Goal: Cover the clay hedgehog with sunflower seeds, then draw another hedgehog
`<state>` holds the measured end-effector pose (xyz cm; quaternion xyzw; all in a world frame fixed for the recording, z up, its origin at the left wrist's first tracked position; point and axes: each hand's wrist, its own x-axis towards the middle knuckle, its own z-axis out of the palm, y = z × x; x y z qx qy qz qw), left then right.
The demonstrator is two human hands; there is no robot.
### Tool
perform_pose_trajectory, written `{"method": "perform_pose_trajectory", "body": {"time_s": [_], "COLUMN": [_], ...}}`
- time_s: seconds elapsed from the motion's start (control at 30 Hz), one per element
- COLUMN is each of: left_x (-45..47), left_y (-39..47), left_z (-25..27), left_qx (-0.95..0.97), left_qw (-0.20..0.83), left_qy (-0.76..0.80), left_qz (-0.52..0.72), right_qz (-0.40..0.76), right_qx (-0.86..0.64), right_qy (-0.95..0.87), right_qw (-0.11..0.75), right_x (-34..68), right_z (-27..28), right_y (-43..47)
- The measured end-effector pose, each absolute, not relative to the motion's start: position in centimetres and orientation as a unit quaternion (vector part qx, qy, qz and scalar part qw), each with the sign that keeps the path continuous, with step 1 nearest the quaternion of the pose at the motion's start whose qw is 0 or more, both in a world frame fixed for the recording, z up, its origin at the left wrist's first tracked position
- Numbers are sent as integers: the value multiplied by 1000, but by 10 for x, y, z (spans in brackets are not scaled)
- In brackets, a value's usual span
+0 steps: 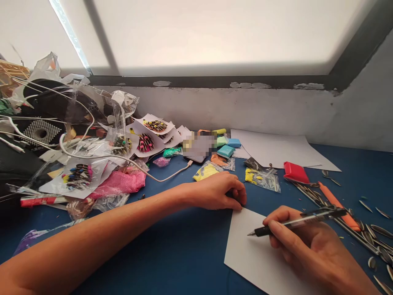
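Note:
In front of me, a white sheet of paper (248, 262) lies at an angle on the blue table. My right hand (307, 241) is closed round a black and clear pen (302, 223). The pen's tip points left, just over the paper; whether it touches cannot be made out. My left hand (219, 190) reaches across from the left with fingers curled, thumb and fingertips at the paper's upper left corner. Just beyond that hand are a yellow clay packet (207, 171) and an opened yellow clay bag (262, 178).
Sunflower seeds (368, 235), an orange clay stick (339, 207) and a red packet (296, 172) lie at right. Larger white sheets (276, 147) rest by the wall. Decorated seed pieces on paper (145, 141), a white cable (153, 179) and a pink cloth (123, 183) crowd the left.

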<state>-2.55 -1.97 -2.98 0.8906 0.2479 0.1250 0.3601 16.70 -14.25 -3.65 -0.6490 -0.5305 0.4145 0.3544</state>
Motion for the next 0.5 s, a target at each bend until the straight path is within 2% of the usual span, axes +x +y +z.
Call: {"method": "perform_pose_trajectory", "body": {"time_s": [0.17,0.33,0.5], "left_x": [-25,-24,-23], "left_y": [-17,-18,-19], "left_z": [-31,-29,-31], "left_qx": [886,888,887], "left_qw": [374,370,373], "left_qy": [249,248,249], "left_qz": [118,112,112], "right_qz": [436,461,439], "right_qx": [-657,-618,-610], "right_qy": [-501,-480,-484], "right_qw": [358,419,448], "right_x": [170,181,192], "right_z": [-40,-36,-19], "right_y": [-143,-143,-138]}}
